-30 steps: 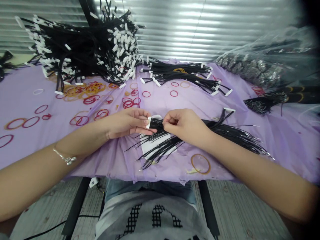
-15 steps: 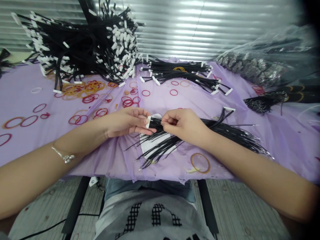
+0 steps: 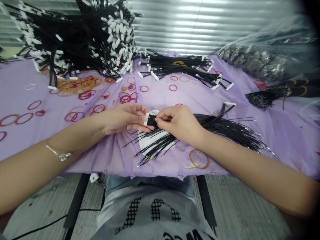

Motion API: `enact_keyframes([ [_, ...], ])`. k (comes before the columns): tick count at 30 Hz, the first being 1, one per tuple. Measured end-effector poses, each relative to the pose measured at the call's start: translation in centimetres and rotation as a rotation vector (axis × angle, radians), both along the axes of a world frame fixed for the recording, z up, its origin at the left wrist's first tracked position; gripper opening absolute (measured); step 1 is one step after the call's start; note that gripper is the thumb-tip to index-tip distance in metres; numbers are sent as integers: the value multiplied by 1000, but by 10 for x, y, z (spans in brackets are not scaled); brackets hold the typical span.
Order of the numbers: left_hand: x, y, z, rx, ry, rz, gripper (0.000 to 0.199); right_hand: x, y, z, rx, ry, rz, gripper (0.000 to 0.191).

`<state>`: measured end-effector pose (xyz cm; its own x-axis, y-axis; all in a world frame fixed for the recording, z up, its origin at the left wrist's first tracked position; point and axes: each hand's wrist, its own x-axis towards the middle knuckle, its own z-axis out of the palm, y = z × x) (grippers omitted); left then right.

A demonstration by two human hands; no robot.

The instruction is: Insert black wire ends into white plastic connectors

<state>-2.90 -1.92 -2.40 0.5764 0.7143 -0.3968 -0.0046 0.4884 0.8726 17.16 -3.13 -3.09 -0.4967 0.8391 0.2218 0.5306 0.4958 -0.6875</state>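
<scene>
Between the thumb and fingers of my left hand (image 3: 125,118) is a white connector (image 3: 146,119) with black wires running out of it to the right. My right hand (image 3: 178,121) pinches close beside it, thumb and forefinger pressed together on a thin black wire (image 3: 155,120) near the connector. Under both hands a loose bundle of black wires (image 3: 230,131) with bare metal tips spreads across the table, partly over a white sheet (image 3: 145,143). One white-ended cable (image 3: 229,104) rests on top of that bundle.
A big heap of black cables (image 3: 75,43) with white connectors stands at the back left. More tied cables (image 3: 180,66) lie at the back middle. Red and yellow rubber bands (image 3: 86,83) are scattered leftward. Plastic-bagged parts (image 3: 250,61) and wire bundles (image 3: 265,95) sit at right.
My right hand has shifted slightly left, nearer the connector. My left hand keeps its hold, and the whole view has moved a little.
</scene>
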Motion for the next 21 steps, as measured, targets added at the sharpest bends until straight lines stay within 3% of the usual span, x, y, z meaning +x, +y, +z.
enact_keyframes([
  [15, 2, -3, 0, 20, 11, 35, 15, 0, -5, -1, 70, 10, 9, 11],
  [21, 1, -2, 2, 4, 1, 22, 18, 7, -4, 4, 357, -185, 56, 11],
])
